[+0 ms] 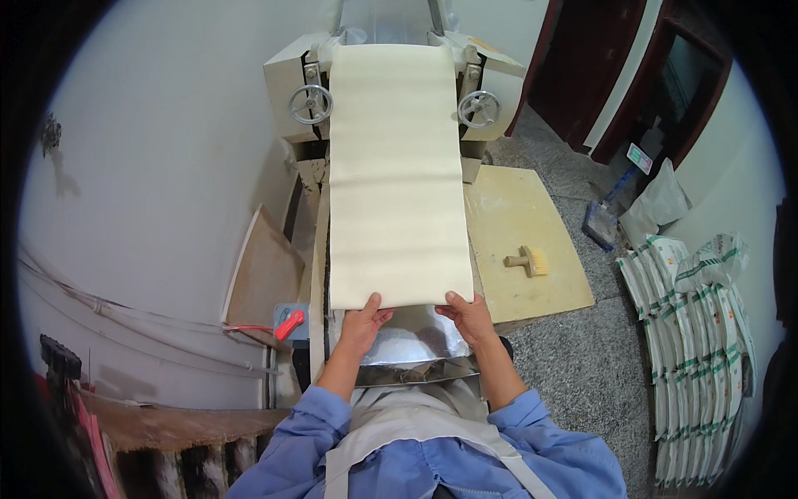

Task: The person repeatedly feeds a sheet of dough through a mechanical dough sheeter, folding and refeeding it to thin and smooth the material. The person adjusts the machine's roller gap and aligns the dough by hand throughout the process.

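Observation:
A long, wide sheet of pale dough (pixel 399 187) runs from the rollers of a dough sheeter (pixel 290 75) down towards me. My left hand (pixel 363 325) pinches the sheet's near edge close to its left corner, thumb on top and fingers beneath. Near the right corner, my right hand (pixel 466 317) grips the same edge in the same way. Below the edge is a shiny metal tray-like surface (pixel 411 349). Handwheels (pixel 310 105) flank the sheet, the other handwheel (pixel 479 109) being on the right. The sheet hides the rollers and most of the machine's bed.
On the right, a pale board (pixel 530 212) carries a wooden-handled brush (pixel 528 261). Stacked white sacks (pixel 692 362) stand farther right, near a platform scale (pixel 601 224). At left are a red-handled switch (pixel 289 324), a leaning board (pixel 265 274) and the wall (pixel 156 156).

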Demonstrator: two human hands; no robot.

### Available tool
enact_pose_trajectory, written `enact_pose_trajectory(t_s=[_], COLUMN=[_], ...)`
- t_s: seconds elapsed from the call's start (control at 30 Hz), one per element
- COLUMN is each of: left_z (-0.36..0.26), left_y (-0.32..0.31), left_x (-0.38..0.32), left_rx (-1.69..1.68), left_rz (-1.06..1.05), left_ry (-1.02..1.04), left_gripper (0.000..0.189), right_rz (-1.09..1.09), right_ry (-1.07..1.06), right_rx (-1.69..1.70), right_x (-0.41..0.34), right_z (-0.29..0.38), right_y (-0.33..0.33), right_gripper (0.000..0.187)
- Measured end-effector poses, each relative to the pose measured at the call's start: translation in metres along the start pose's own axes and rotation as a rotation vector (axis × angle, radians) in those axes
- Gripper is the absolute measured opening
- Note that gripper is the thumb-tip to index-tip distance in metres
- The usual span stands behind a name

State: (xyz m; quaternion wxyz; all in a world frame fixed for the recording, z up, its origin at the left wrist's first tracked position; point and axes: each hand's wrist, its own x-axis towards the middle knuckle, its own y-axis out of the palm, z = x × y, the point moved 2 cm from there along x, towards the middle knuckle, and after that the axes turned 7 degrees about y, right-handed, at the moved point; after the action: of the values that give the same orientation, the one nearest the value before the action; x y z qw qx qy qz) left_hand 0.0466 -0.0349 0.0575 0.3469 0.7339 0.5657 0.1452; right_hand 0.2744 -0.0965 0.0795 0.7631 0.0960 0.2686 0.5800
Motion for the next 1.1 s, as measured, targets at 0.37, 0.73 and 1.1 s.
enact_pose_trajectory(t_s=[0.37, 0.73, 1.1], left_z=[-0.002, -0.010, -0.027], left_y=[-0.006, 0.001, 0.009], left_x=[0.020, 0.044, 0.067], left_rx=[0.201, 0.288, 0.295], left_rz=[-0.044, -0.081, -0.011], left_ry=[0.154, 0.093, 0.070], left_gripper=[0.037, 0.041, 0.040], right_rz=[-0.066, -0.071, -0.046], right_ry=[-0.032, -0.024, -0.105], right_rx=[-0.101, -0.093, -0.119], right_x=[0.022, 0.047, 0.064], right_z=[-0.005, 0.003, 0.019], right_y=[0.002, 0.003, 0.013], right_gripper=[0.034, 0.036, 0.031])
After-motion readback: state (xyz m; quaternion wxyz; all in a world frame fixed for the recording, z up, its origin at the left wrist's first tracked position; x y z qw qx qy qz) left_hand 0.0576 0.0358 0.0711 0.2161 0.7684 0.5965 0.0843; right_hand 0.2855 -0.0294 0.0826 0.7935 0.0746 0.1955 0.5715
